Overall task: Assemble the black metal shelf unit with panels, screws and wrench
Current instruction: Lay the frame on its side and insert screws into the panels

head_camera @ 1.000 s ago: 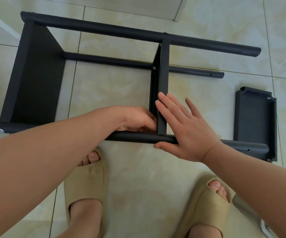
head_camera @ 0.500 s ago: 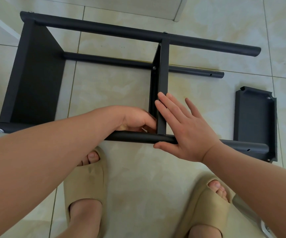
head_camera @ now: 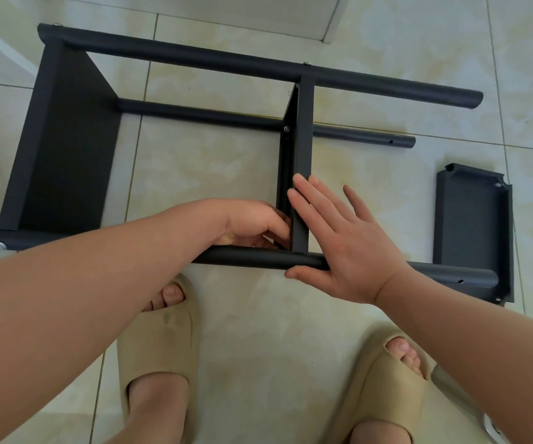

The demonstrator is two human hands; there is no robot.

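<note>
Down on tile floor (head_camera: pixel 226 174), presses spread right hand (head_camera: pixel 345 251) against middle panel (head_camera: pixel 302 139); curls left hand (head_camera: pixel 252 222) beside it, grip unclear; spare panel (head_camera: pixel 470 219) rightward.

The shelf frame (head_camera: pixel 226 64) is matt black metal, the floor tiles (head_camera: pixel 258 331) glossy stone-look, the slippers (head_camera: pixel 159 334) matt foam-like.

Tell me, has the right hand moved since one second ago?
No. The right hand stays flat against the middle panel, its thumb on the near tube, at the same spot on both.
</note>
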